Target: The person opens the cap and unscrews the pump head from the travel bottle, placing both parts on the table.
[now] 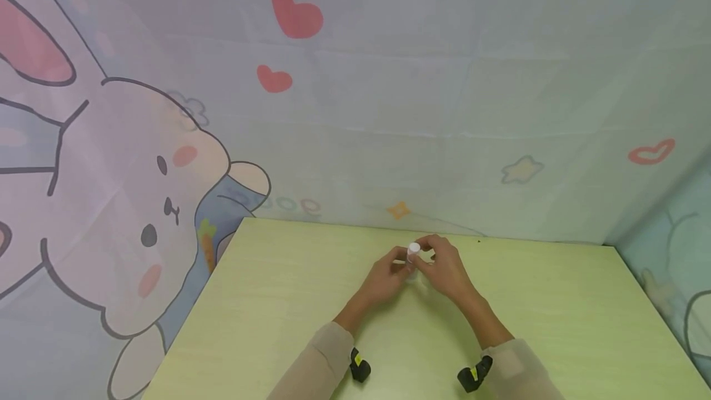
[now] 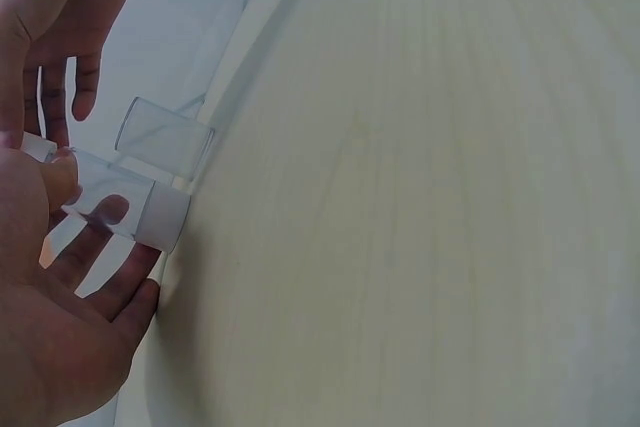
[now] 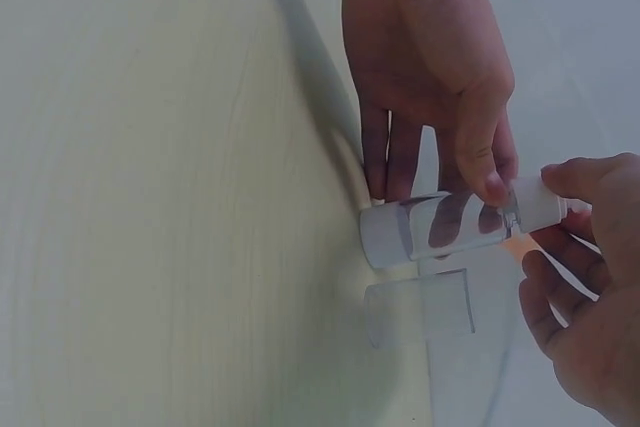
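Note:
A small clear bottle (image 3: 455, 221) with a white base (image 3: 386, 235) stands upright on the table. Around its transparent body my left hand (image 1: 384, 278) curls its fingers and thumb. From above, my right hand (image 1: 446, 268) pinches the bottle's white top (image 3: 536, 203) between thumb and fingers. Right beside the bottle stands a clear, cup-like plastic cap (image 2: 166, 137), seen in both wrist views and mostly hidden by the hands in the head view.
The pale yellow-green table (image 1: 266, 301) reaches back to a fabric backdrop (image 1: 389, 110) printed with hearts and a rabbit. A black wrist camera (image 1: 360, 366) sits at the left sleeve, another black camera (image 1: 474, 375) at the right.

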Available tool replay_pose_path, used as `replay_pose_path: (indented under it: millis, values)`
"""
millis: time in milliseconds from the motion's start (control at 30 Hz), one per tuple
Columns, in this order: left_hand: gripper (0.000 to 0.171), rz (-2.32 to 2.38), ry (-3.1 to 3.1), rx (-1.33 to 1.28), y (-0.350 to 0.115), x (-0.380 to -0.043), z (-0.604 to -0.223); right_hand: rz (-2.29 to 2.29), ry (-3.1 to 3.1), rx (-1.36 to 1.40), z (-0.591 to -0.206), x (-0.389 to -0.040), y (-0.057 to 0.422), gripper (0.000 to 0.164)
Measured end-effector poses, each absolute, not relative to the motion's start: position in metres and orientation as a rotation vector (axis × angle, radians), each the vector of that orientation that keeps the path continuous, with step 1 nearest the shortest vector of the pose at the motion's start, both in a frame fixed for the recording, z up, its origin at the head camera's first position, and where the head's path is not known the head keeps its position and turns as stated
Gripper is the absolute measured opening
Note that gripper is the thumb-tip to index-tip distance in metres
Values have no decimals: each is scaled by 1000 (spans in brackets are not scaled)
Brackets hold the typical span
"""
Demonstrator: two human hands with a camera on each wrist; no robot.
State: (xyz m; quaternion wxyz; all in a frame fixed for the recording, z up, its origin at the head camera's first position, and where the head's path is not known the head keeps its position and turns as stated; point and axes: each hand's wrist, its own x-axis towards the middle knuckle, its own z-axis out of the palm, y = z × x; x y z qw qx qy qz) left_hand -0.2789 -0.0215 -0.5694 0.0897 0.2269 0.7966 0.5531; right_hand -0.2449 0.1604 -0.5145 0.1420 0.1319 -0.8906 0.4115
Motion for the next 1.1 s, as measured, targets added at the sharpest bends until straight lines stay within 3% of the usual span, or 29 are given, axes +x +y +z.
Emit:
replay_pose_path:
  millis: [1100]
  values:
    - [31, 1648, 2400, 680, -21, -279, -570, 1171, -2564, 403, -510, -243, 162, 32]
